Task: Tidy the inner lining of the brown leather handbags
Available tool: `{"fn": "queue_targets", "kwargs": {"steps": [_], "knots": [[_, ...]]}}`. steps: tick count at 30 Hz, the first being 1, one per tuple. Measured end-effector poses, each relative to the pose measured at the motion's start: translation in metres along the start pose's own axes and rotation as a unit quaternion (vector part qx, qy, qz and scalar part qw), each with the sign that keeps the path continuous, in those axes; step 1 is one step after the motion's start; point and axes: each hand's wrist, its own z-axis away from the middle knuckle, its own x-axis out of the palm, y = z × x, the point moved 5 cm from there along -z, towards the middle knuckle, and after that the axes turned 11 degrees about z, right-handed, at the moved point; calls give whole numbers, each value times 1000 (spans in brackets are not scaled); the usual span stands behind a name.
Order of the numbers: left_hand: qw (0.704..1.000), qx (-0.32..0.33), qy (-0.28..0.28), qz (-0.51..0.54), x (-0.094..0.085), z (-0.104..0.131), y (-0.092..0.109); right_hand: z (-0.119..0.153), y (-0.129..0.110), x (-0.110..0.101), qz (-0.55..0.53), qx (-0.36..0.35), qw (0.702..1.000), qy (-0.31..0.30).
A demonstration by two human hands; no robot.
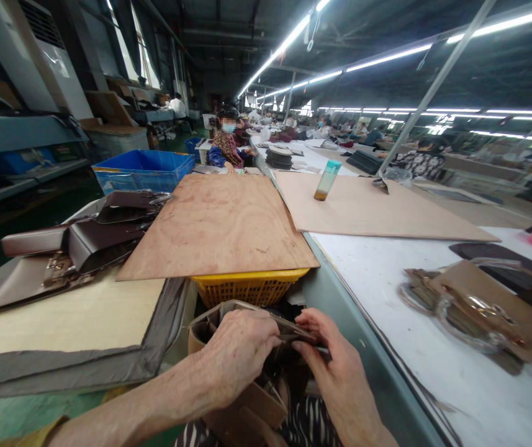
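Both of my hands hold a brown leather bag piece (210,323) low in front of me, over my lap. My left hand (235,357) is curled over its top edge, fingers closed on the leather. My right hand (335,366) pinches the same edge from the right side. More brown leather folds (251,410) hang below my hands. Just beyond them stands a yellow plastic basket (247,285), partly covered by a plywood board (216,226).
Dark brown bag parts (98,239) lie on a pale board (61,320) at left. A blue crate (142,169) sits behind. At right, a white table (433,347) carries wrapped leather pieces (475,310) and a glue bottle (327,180). Other workers sit far back.
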Motion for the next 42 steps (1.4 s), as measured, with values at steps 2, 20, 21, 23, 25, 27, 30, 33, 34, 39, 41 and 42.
{"fn": "queue_targets", "kwargs": {"steps": [2,20,21,23,25,27,30,33,34,39,41,42], "knots": [[1000,-9,-1,-1,-1,-1,0,-1,3,1,-29,37,999,-19],[992,-60,48,-98,1,-3,-9,-13,-4,-1,-47,61,991,-114],[992,-59,53,-98,0,-2,-9,-13,-5,-1,-47,62,991,-111],[992,-65,48,-96,-1,-2,-10,-14,-5,-1,-53,67,990,-109],[992,-74,37,-92,-3,-1,-9,-14,-3,-1,-70,76,988,-114],[992,-75,40,-92,-5,0,-7,-15,-2,-1,-90,87,985,-122],[990,-55,88,-100,-12,1,-4,-18,1,-2,-117,93,980,-132],[987,-25,140,-78,-18,1,-5,-21,2,-1,-122,87,978,-144],[988,-18,141,-59,-19,0,-6,-22,2,-1,-120,83,978,-147],[992,-16,116,38,-20,-4,-22,-26,5,-1,-101,66,982,-143],[990,-25,123,63,-22,-5,-28,-27,7,-1,-91,57,984,-143],[989,-27,124,73,-22,-6,-30,-28,8,0,-87,53,984,-144]]}}
